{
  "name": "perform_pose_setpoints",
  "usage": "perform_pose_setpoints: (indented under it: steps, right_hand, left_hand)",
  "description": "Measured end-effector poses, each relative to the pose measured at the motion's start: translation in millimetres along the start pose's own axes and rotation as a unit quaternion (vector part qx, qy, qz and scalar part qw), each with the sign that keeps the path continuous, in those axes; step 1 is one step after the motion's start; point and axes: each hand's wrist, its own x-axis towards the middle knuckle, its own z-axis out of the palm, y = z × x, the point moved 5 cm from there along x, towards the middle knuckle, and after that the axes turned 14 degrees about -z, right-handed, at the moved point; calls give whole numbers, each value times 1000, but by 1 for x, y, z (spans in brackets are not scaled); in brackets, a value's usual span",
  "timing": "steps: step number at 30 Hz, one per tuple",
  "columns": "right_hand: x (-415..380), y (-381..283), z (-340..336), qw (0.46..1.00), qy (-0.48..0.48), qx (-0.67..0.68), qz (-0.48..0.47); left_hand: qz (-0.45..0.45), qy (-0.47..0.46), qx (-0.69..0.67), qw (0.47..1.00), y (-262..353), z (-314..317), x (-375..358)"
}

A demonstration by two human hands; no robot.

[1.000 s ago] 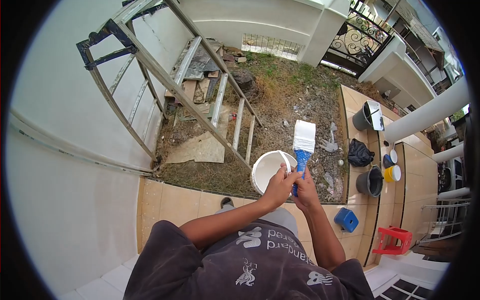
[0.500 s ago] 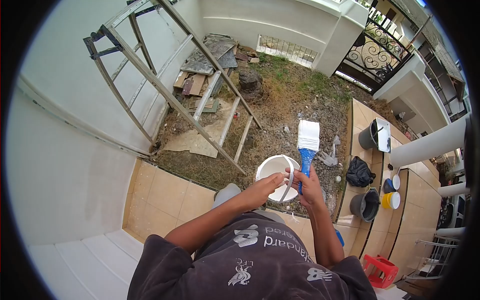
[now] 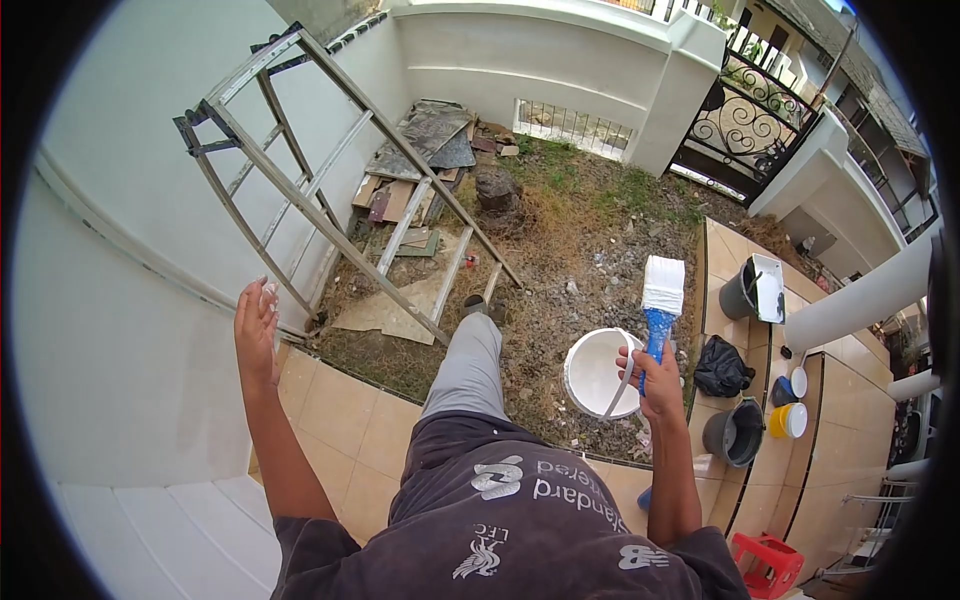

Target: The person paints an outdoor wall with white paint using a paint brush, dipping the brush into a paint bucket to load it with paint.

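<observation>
My right hand (image 3: 655, 385) is closed around the blue handle of a wide paintbrush (image 3: 659, 300), its bristles pointing up and coated white. The same hand holds the handle of a white bucket (image 3: 600, 372), which hangs beside it with its open mouth toward me. My left hand (image 3: 258, 330) is raised out to the left near the white wall, holding nothing, fingers stretched up with white smears on the tips. An aluminium stepladder (image 3: 400, 235) stands ahead, between my two hands. My leg reaches forward, its foot close to the ladder's lower rungs.
Boards and slabs (image 3: 420, 150) lie piled by the wall behind the ladder. On the tiled steps at right are a dark bucket (image 3: 733, 432), a black bag (image 3: 722, 366), a yellow tub (image 3: 788, 421), a paint tray (image 3: 768, 288) and a red stool (image 3: 768, 566).
My left hand has left the bucket handle and swung far left toward the wall. My right hand, with brush and bucket, has shifted right. My leg has stepped forward toward the ladder.
</observation>
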Motion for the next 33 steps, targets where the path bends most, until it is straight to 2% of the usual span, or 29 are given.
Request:
perform_pose_setpoints:
  steps: [5,6,10,14,18,20,22,24,27,30,33]
  right_hand:
    - [38,-24,-1,1000,13,17,-5]
    - [48,-28,2,1000,11,20,-3]
    - [92,-54,29,1000,2,9,-5]
    - [152,-93,85,999,-26,14,-21]
    - [228,-143,171,995,-86,-13,-48]
    - [261,-174,218,992,-105,-36,-66]
    - [296,-211,274,989,-115,-43,-81]
    - [329,-246,325,984,-131,-53,-109]
    - [364,-298,395,976,-165,-51,-132]
    - [389,-346,466,962,-211,-33,-172]
    - [413,-402,547,942,-270,-26,-199]
  left_hand:
    - [209,65,-48,974,116,-1,47]
    - [262,78,-63,960,142,-6,60]
    - [409,220,21,885,251,-28,111]
    - [324,350,175,861,335,-56,213]
    - [252,329,298,860,380,-78,358]
    - [179,301,344,871,369,-90,424]
    - [46,255,465,846,337,-84,479]
    - [17,246,567,786,317,-73,483]
    - [-12,238,533,812,313,-68,469]
    - [-7,265,542,797,314,-66,464]
    - [-39,281,547,788,320,-62,458]
